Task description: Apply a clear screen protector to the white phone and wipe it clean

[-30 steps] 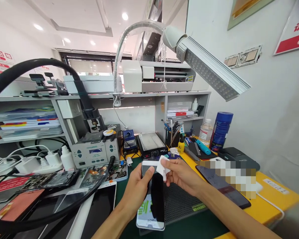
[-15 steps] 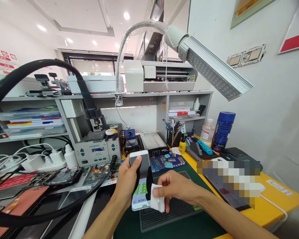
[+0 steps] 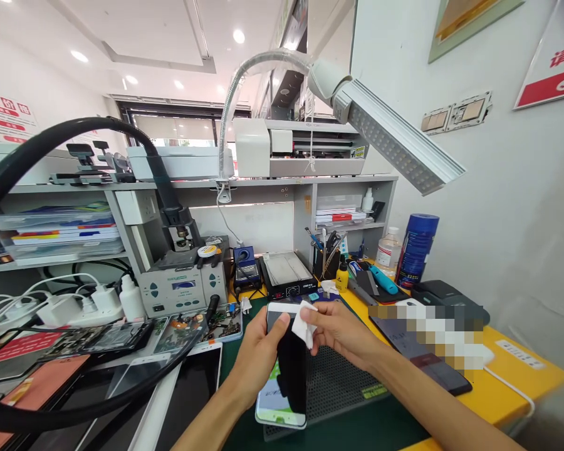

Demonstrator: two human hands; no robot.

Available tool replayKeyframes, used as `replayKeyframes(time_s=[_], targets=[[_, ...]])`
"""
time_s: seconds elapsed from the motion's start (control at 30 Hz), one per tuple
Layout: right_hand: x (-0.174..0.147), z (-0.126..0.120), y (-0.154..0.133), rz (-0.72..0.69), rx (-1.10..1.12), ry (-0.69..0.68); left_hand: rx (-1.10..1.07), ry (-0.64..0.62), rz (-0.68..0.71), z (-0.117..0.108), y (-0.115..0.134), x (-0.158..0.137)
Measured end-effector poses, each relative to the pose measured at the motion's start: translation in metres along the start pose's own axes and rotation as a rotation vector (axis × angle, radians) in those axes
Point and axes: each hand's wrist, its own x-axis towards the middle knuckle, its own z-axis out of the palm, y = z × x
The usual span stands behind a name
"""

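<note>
A white-framed smartphone [image 3: 291, 369] with a dark, glossy, reflecting screen is held tilted over the mat. My left hand [image 3: 263, 341] is closed round its left side, thumb lying on the upper part of the screen. Between the thumb and fingers of my right hand [image 3: 333, 326] is a folded white wipe [image 3: 304, 322], pressed or held close against the phone's upper right corner. Beneath the phone lies a dark perforated pad [image 3: 343, 379] on a green mat [image 3: 357, 426].
On the left are phones, an open phone with exposed parts [image 3: 178, 329] and a hot air station [image 3: 183, 288]. A black hose [image 3: 98, 413] arcs across the lower left. Behind stands a heating plate [image 3: 289, 275]; a tablet [image 3: 423, 351] lies right. A lamp [image 3: 399, 134] hangs above.
The phone has shifted right and slightly down in my left hand. My right hand has moved the wipe from the phone's lower end up to its upper right corner.
</note>
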Motion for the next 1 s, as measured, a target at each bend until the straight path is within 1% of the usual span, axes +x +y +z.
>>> replayKeyframes(time_s=[0.1, 0.23, 0.33, 0.43, 0.5, 0.6, 0.67, 0.73, 0.8, 0.87, 0.9, 1.0], targets=[[-0.001, -0.005, -0.006, -0.036, -0.021, 0.024, 0.034, -0.096, 0.013, 0.001, -0.001, 0.000], [-0.003, -0.012, -0.009, 0.038, -0.040, -0.022, 0.115, -0.212, 0.043, -0.001, -0.001, 0.001], [-0.003, -0.015, -0.007, 0.094, -0.085, -0.078, 0.180, -0.252, 0.049, -0.003, 0.000, 0.001], [-0.002, -0.018, -0.004, 0.108, -0.110, -0.091, 0.175, -0.261, 0.032, -0.004, 0.001, 0.001], [0.000, -0.021, -0.003, 0.145, -0.093, -0.089, 0.111, -0.278, -0.065, -0.005, 0.001, 0.001], [0.003, -0.027, -0.005, 0.213, -0.033, -0.038, -0.036, -0.295, -0.315, -0.009, 0.002, 0.003], [0.006, -0.033, -0.009, 0.210, 0.042, 0.070, -0.138, -0.279, -0.417, -0.012, 0.004, 0.005], [0.008, -0.039, -0.013, 0.166, 0.156, 0.213, -0.245, -0.243, -0.432, -0.016, 0.007, 0.007], [0.010, -0.045, -0.017, 0.108, 0.253, 0.321, -0.349, -0.165, -0.412, -0.018, 0.009, 0.010], [0.012, -0.048, -0.019, 0.065, 0.297, 0.359, -0.411, -0.049, -0.377, -0.018, 0.008, 0.012], [0.012, -0.048, -0.020, 0.054, 0.302, 0.355, -0.423, 0.013, -0.367, -0.017, 0.007, 0.013], [0.011, -0.045, -0.018, 0.028, 0.311, 0.281, -0.445, 0.175, -0.347, -0.015, 0.003, 0.017]])
